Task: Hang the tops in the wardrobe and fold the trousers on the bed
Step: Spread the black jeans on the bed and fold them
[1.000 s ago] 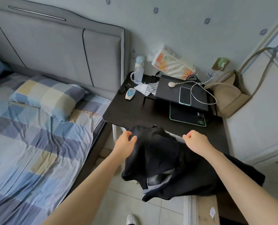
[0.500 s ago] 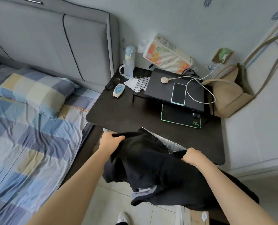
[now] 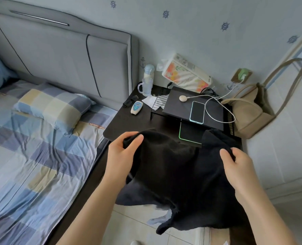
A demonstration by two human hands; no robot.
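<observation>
Left hand: the left hand [image 3: 124,152] has its fingers curled over the top left edge of the black garment [image 3: 178,174], thumb on the near side, a proper grip.
Right hand: the right hand [image 3: 238,167] is pinching the top right edge of the same cloth, thumb on top, fingers tucked behind.
Garment: stretched between both hands, held up in front of the dark table [image 3: 129,122], with the rest drooping down toward the tiled floor [image 3: 129,225]. Honestly can't tell if it's a top or trousers.
Bed: off to the left, the bed [image 3: 31,165] has a checked blue and yellow sheet, a matching pillow [image 3: 53,106] and a grey padded headboard [image 3: 62,55].
Table stuff: a clear mug [image 3: 145,86], a small white handheld device [image 3: 136,107], then a black riser with a phone [image 3: 197,112] on it and a white cable looping round.
Right side: a beige bag [image 3: 247,110] leans against white panelling.
Hard to make out: something pale blue-grey peeks out under the garment's lower edge, and a bit of white at the bottom edge is cut off.
</observation>
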